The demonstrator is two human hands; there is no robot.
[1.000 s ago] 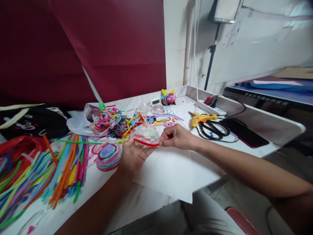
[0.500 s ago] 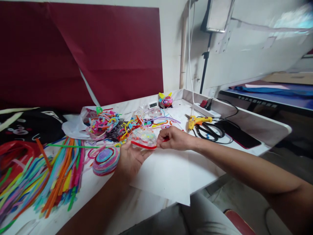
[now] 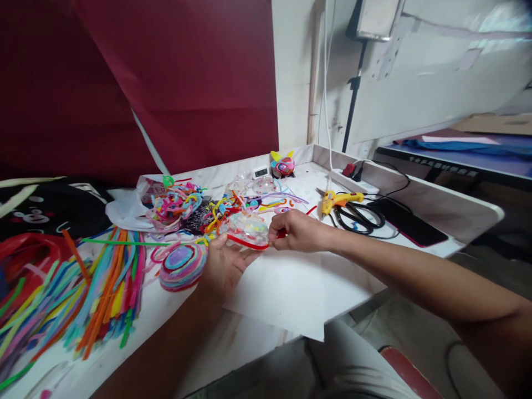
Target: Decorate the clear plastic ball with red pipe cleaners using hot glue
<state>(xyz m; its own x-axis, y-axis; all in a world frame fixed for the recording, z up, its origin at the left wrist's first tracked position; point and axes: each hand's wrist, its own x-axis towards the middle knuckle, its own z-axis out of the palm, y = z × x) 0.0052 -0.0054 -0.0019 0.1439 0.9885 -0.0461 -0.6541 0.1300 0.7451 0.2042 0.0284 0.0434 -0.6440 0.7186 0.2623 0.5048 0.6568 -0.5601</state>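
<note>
Between my hands is a clear plastic dome (image 3: 246, 226) with bits of colour showing through it. A red pipe cleaner (image 3: 247, 243) runs along its near rim. My left hand (image 3: 222, 265) grips the dome from below and the left, thumb at the rim. At the right end of the rim, my right hand (image 3: 293, 230) is closed in a pinch on the red pipe cleaner, whose tip shows beyond the knuckles. Just left of the dome lies a coiled disc of multicoloured pipe cleaners (image 3: 183, 266). White paper (image 3: 286, 288) lies under my hands.
Bundled pipe cleaners (image 3: 108, 293) cover the left side, with a tangled heap (image 3: 178, 202) behind. A yellow glue gun (image 3: 338, 200), black-handled scissors (image 3: 361, 219) and a phone (image 3: 394, 224) lie to the right. A small horned figure (image 3: 283, 164) stands beside a digital timer (image 3: 261, 173) at the back.
The view has shifted slightly. Both hands keep hold of the dome and the red pipe cleaner, and a red tip now shows behind my right hand.
</note>
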